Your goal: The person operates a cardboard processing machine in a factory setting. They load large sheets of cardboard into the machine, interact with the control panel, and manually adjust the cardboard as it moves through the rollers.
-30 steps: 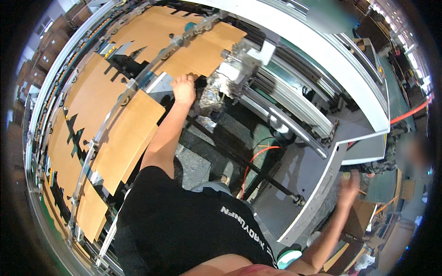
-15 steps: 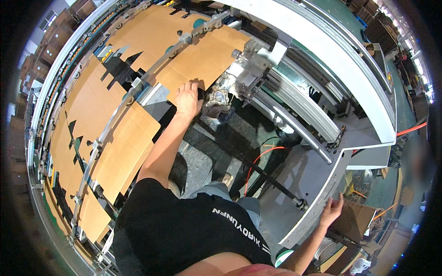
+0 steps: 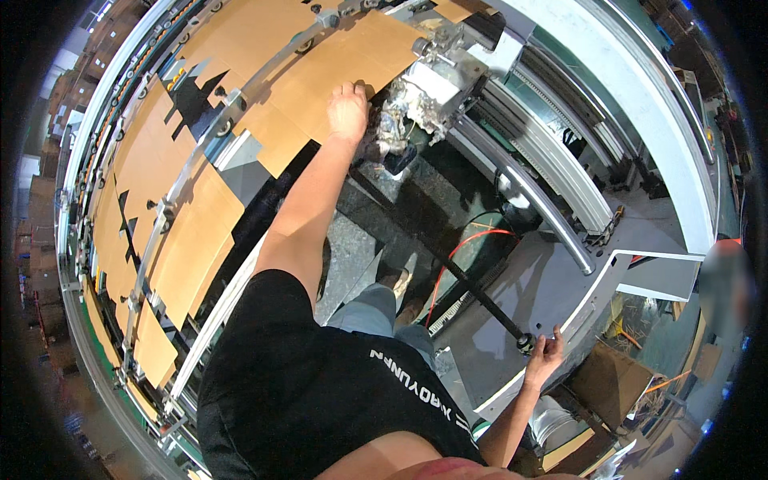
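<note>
My left hand (image 3: 348, 110) lies flat, fingers together, on the edge of a cardboard sheet (image 3: 336, 72) that rests on the machine's feed bed, just beside the grey metal head (image 3: 428, 92). The hand presses on the sheet rather than clamping it. More cardboard blanks (image 3: 188, 240) lie in a curved row along the conveyor to my left, held under metal rails (image 3: 164, 208).

My right hand (image 3: 544, 356) is low on the other side, well apart from the left, fingers loosely curled at the end of a black rod (image 3: 480, 292) that runs across the gap in the machine. The fingertips touch the small knob (image 3: 524, 344) at the rod's end; I cannot tell whether they are clamped on it. An orange cable (image 3: 464, 244) loops under the rod. My feet stand on the dark floor (image 3: 360, 256) between the two sides.
</note>
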Tool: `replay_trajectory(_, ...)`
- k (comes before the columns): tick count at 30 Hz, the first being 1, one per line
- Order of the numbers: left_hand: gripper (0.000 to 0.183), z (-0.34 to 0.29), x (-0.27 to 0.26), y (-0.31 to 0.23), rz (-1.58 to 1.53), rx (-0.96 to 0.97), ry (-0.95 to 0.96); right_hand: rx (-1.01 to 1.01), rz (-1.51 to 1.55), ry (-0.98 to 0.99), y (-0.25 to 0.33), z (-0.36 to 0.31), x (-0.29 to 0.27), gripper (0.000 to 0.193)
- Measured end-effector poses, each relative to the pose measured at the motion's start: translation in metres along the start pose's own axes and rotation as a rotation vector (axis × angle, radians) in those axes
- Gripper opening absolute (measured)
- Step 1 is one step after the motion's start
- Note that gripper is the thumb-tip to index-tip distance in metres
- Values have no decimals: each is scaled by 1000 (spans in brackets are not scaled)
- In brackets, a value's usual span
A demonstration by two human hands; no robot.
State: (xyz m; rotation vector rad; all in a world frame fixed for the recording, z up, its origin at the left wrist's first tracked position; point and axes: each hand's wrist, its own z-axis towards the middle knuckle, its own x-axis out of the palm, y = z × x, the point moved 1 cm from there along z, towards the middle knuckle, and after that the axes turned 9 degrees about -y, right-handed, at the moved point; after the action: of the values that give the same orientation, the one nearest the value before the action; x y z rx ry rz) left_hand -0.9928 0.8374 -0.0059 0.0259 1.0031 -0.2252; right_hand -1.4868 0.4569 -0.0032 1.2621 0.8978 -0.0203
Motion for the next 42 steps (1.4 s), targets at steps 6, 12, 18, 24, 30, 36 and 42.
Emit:
replay_trajectory(6,18,-23,3,38,63,-88,0,-26,21,93,-45,7,-6,40)
replay_trajectory(12,31,-6,-27,95,-206,-307,254,-30,44,116,-63,7,-16,36)
replay_trajectory(18,27,-24,-31,138,-522,-597,443,8,-11,145,-70,-5,-18,33)
replay_trajectory(24,24,-52,-60,168,-702,-610,462,3,24,124,-85,-19,-24,31)
replay_trajectory(30,22,-95,-93,143,-652,-515,413,6,30,157,-43,-20,4,30)
replay_trajectory(36,20,-160,-145,62,-572,-386,93,-25,74,19,-16,-12,33,31)
replay_trajectory(42,35,-227,-115,12,-544,13,140,-323,-606,-234,-53,-27,-1,47)
